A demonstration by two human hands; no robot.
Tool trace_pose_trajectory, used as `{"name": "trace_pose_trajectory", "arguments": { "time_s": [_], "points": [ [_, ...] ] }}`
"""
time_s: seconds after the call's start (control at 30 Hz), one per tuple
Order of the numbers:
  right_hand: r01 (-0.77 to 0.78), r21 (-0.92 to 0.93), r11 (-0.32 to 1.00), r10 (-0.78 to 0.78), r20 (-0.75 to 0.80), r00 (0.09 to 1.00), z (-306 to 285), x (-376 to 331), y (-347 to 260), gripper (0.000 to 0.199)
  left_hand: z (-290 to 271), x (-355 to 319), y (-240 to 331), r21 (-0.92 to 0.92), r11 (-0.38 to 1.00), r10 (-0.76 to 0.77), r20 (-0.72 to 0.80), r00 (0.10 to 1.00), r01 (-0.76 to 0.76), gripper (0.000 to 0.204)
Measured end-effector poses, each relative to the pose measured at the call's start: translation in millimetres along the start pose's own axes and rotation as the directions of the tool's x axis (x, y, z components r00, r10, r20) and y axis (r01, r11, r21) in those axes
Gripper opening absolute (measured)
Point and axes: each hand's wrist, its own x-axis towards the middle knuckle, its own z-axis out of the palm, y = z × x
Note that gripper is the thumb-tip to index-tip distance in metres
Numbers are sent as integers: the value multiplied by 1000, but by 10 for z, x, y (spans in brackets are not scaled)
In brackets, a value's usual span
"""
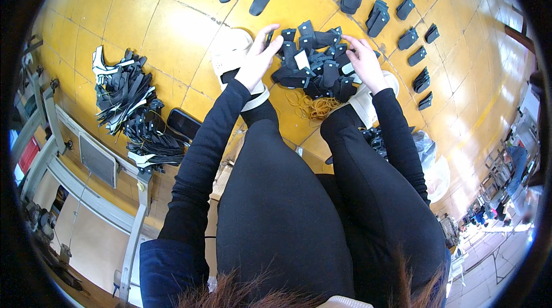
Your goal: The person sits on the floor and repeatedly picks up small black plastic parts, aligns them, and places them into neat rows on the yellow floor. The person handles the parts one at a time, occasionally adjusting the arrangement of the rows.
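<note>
The person's left hand (257,58) rested on the left edge of a heap of black pieces (313,66) on the yellow floor (172,20), fingers spread and lightly curled over the nearest piece; whether that grip had closed on anything I could not tell. The right hand (362,60) lay on the far right side of the same heap, fingers bent down among the pieces, and its grip was just as hard to read.

The heap sat between the person's two pale shoes (230,55), straight ahead of the knees. A few of the pieces in it showed white tags. Just near of the heap, between the legs, lay a tangle of tan rubber bands (313,106).

Farther off, small stacks of the same black pieces (376,17) were set out in rows across the floor, to the far right and along the far edge. To the left, well apart from the hands, lay a larger fanned pile of black strips (129,104) with some white among them, and just beside it a dark phone (183,123). A grey metal frame (92,158) ran along the near left. A clear bag (425,147) sat by the person's right leg.
</note>
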Motion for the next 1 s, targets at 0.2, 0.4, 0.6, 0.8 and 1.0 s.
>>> {"name": "trace_pose_trajectory", "arguments": {
  "time_s": [0.2, 0.4, 0.6, 0.8, 1.0],
  "points": [
    [-51, 79, 996, 53, -27, 998, 5, -28, -48, 39, 39, 8, -12, -68, 998, -14, -2, 1000, 14, 28],
    [-63, 156, 986, 73, -63, 995, -9, -32, -166, 33, 13, -24, 60, -75, 995, -77, -148, 986, 66, 23],
    [55, 227, 972, -62, 24, 998, 54, -65, -392, 25, -61, -1, 56, -63, 995, -87, -51, 995, 84, 21],
    [337, 60, 940, -341, 99, 935, 248, -83, -512, 29, -66, 13, -25, 43, 996, -67, -134, 989, 74, 28],
    [401, -22, 916, -396, 113, 911, 337, -148, -503, 32, -45, 64, -82, 226, 974, 34, -153, 988, 2, 36]
  ]
}}
